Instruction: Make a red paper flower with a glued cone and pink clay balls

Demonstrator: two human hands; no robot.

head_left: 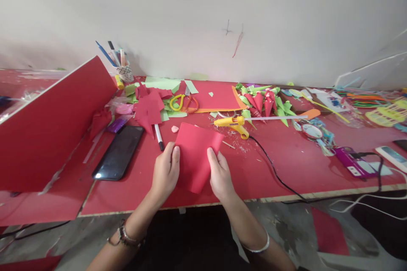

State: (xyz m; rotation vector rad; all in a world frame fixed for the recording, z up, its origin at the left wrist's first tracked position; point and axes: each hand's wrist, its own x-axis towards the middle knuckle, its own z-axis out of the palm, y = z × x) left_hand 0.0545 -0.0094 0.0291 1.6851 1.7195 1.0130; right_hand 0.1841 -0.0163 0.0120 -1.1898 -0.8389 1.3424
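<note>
A red sheet of paper [197,156] is held up just above the near edge of the table. My left hand [166,167] grips its left side, thumb on the front face. On its right side my right hand [220,173] pinches it the same way; the fingers behind the paper are hidden. A yellow glue gun [233,124] with a long glue stick lies beyond the paper to the right. A black-capped marker [159,137] and a small pink lump [174,129] lie close to my left hand.
Red board [57,131] stands upright at left, beside a black phone [118,152]. Behind are a pen cup [125,72], scissors [184,103], red paper scraps [149,108] and green-red paper cones [263,99]. A purple power strip [358,163] with cables sits right.
</note>
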